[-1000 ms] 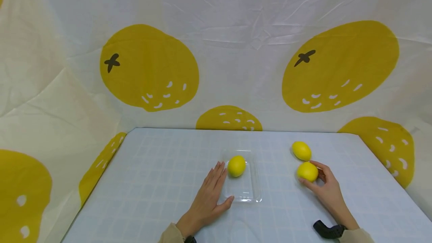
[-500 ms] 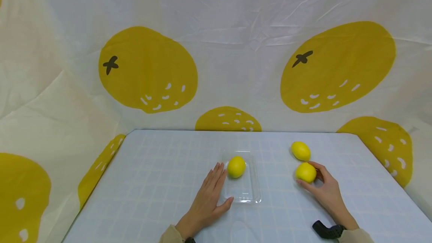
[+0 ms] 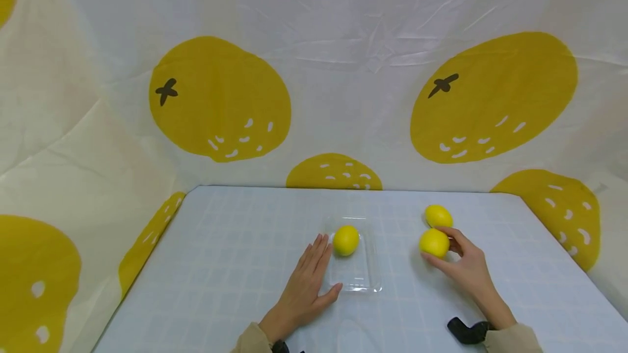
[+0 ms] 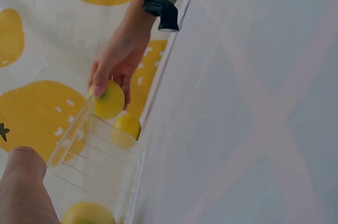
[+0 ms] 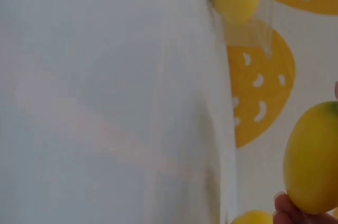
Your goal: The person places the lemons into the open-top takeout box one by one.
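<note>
Yellow is everywhere here: three lemons on a pale blue checked desk (image 3: 235, 266), with big printed lemons on the white cloth backdrop (image 3: 343, 70) behind it. The right hand (image 3: 463, 268) has its fingers (image 3: 453, 236) and thumb curled round one lemon (image 3: 434, 242), pinching it from the near side; in the right wrist view that fruit looks clear of the cloth beneath it, though from the head view I cannot tell for sure. A second lemon (image 3: 438, 215) lies on the desk just beyond the held one, very close to it. The left hand (image 3: 306, 282) lies flat on the desk, fingers straight and together, holding nothing, its fingertips and thumb against the left edge of a clear plastic tray (image 3: 358, 282). A third lemon (image 3: 345, 240) sits in the far end of that tray, just beside the left fingertips. A dark strap (image 3: 466, 330) shows at the right wrist.
</note>
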Tool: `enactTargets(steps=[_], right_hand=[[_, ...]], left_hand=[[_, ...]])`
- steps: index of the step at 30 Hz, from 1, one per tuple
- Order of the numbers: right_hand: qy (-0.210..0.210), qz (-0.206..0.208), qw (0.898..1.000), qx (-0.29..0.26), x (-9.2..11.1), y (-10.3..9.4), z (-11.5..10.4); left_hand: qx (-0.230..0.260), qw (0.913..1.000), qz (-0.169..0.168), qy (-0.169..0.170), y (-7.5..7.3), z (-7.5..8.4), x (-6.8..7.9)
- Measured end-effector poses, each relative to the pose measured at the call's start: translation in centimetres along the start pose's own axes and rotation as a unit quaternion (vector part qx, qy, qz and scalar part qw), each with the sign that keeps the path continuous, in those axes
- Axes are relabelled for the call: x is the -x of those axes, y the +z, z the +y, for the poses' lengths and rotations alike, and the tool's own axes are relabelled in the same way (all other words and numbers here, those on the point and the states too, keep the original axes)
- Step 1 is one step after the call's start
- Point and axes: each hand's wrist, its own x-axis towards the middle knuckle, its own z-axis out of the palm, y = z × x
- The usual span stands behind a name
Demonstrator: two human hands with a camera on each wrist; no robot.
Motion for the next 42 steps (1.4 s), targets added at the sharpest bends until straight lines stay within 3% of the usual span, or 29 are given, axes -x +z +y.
enactTargets(steps=[8,16,27,34,42], right_hand=[[-0.01,-0.001,0.998,-0.066,-2.0,0.7,-2.5],[-0.021,-0.024,0.995,-0.1,-3.6,2.9,-4.7],[-0.088,-0.068,0.986,-0.128,-3.2,6.0,-8.2],[-0.138,-0.086,0.981,-0.11,-2.7,7.8,-7.7],[-0.176,-0.11,0.974,-0.087,-2.5,8.5,-7.3]], left_hand=[[-0.002,1.0,0.001,-0.001,0.1,0.1,0.1],[-0.008,1.0,-0.003,-0.002,0.1,0.0,0.1],[-0.009,1.0,0.0,0.002,0.0,0.0,0.0],[-0.011,0.9999,0.002,0.005,-0.1,0.0,0.0],[-0.009,0.9999,0.003,0.007,-0.1,0.0,0.0]])
